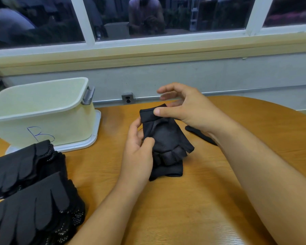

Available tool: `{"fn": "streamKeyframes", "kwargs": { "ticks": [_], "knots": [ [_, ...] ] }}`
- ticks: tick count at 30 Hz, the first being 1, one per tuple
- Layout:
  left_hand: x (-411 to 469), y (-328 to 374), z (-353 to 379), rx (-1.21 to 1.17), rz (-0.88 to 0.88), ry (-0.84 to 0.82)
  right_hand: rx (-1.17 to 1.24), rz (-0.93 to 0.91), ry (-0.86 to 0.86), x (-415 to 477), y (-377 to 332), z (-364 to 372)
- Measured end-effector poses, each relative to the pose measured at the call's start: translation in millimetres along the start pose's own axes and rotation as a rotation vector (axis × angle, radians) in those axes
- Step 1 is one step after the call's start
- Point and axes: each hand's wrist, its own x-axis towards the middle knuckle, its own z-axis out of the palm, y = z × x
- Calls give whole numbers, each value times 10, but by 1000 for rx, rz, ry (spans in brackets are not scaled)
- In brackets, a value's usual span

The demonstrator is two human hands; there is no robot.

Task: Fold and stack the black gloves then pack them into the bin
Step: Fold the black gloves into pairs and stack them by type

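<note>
Gripping the folded black glove (pixel 166 137) at its side with my left hand (pixel 140 149), I pinch its cuff with my right hand (pixel 189 108) over the surface (pixel 201 200), right of the bin (pixel 42 110) and the glove pile (pixel 30 191).

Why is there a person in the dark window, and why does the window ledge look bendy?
Head view: it looks dark outside, so the window glass mirrors the lit room, showing a reflected person; the wide-angle lens curves the ledge; the glove looks sharp.
</note>
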Motion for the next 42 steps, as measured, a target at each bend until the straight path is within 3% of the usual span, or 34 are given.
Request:
{"fn": "streamKeyframes", "kwargs": {
  "ticks": [4, 9, 17, 22, 31, 35, 39, 42],
  "knots": [
    [0, 53, -7, -82, -22, -27, 270, 205, -205, 32, 98, 5],
    [17, 26, -27, -97, -17, -53, 403, 247, -281, 48, 217, 3],
    [58, 43, -124, -121, 7, -31, 676, 138, -120, 96, 206, -62],
    [122, 26, -191, -6, -7, 115, 617, 122, -4, 144, 229, -32],
    [185, -119, -347, 82, 7, 407, 534, -146, 149, 146, 278, 95],
    [67, -140, -386, 315, 72, 317, 458, -148, 102, 142, 416, 228],
    [-129, -177, -452, 696, 254, 115, 453, -159, 84, 148, 467, 292],
    [-210, -213, -508, 920, 292, -36, 429, -203, 78, 164, 425, 290]
  ]
}}
